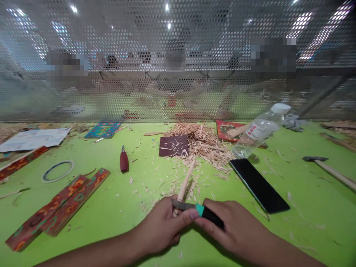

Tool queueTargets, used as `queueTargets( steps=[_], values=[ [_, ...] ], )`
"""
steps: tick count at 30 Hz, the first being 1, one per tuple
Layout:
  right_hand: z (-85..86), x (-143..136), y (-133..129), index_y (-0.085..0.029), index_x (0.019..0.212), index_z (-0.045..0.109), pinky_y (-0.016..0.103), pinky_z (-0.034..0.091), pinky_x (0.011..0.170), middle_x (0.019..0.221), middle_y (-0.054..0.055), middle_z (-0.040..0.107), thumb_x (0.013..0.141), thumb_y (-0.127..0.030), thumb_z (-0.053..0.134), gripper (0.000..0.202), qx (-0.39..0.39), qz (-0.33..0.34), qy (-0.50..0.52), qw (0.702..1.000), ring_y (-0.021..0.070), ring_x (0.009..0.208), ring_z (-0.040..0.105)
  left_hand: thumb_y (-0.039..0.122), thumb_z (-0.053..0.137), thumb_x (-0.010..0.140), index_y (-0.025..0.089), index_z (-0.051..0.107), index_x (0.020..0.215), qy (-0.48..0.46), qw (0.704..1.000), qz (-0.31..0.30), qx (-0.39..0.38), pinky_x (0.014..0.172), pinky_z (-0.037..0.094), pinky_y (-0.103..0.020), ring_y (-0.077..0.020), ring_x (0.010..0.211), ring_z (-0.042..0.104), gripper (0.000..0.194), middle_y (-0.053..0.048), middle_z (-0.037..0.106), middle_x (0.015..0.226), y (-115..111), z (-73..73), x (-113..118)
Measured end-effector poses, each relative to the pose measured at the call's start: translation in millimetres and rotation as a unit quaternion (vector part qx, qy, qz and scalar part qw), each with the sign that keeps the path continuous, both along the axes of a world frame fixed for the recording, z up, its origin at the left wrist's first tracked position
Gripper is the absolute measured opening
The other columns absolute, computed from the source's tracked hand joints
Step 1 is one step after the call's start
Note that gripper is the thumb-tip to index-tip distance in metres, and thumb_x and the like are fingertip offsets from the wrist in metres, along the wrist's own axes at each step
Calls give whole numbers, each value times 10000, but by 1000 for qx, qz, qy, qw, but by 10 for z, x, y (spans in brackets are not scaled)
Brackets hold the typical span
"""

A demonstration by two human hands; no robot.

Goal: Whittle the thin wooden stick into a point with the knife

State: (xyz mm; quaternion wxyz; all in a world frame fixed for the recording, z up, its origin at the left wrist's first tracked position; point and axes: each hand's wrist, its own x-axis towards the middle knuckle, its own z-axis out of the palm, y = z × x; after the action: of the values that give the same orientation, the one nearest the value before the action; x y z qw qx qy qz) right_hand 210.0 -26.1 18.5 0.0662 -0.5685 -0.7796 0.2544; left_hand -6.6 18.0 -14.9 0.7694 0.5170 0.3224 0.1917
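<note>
My left hand (164, 222) is closed around the lower end of a thin pale wooden stick (185, 182), which points away from me over the green table. In my right hand (226, 220) is a carving knife (204, 212) with a black and teal handle. Its blade lies across the stick close to my left fingers, and my left thumb presses near the back of the blade. The stick's lowest end is partly hidden by my fingers. Beyond it lie a heap of wood shavings (207, 142) and a dark sheet of sandpaper (167, 146) sprinkled with chips.
A black phone (260, 185), a tilted plastic bottle (258, 129) and a hammer (330, 168) are on the right. Leftward lie a red-handled knife (124, 161), a tape roll (46, 176) and painted wooden strips (75, 202). A perforated metal screen (133, 96) closes off the back.
</note>
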Motion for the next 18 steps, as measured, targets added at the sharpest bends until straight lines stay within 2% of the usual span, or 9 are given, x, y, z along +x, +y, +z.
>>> queueTargets(
  steps=[6,11,14,18],
  values=[
    [-71,-15,-35,-226,873,592,303,294,576,759,75,743,1069,-605,391,471,37,-22,-13,999,273,658,699,510,757,910,211,503,697,-5,1000,1,1,331,252,-143,-47,341,306,446,128,378,427,6,31,6],
    [-36,2,27,-224,853,599,291,316,589,746,61,727,1044,-591,461,436,16,-27,9,999,253,664,676,539,749,905,210,509,681,-10,999,-23,-26,324,297,-144,-50,326,329,465,122,379,422,50,59,0],
    [6,22,53,-223,843,603,283,322,590,745,49,716,1016,-584,516,410,-4,-14,28,999,233,656,656,546,809,849,229,498,782,-9,998,-23,-50,316,308,-136,-48,333,314,449,141,398,456,70,68,-12],
    [25,40,61,-227,797,577,281,306,581,711,35,687,1008,-630,499,461,-19,-5,41,999,212,621,614,572,845,803,244,493,879,-7,998,-26,-61,318,326,-134,-47,341,313,487,151,428,483,75,95,-17]
  ],
)
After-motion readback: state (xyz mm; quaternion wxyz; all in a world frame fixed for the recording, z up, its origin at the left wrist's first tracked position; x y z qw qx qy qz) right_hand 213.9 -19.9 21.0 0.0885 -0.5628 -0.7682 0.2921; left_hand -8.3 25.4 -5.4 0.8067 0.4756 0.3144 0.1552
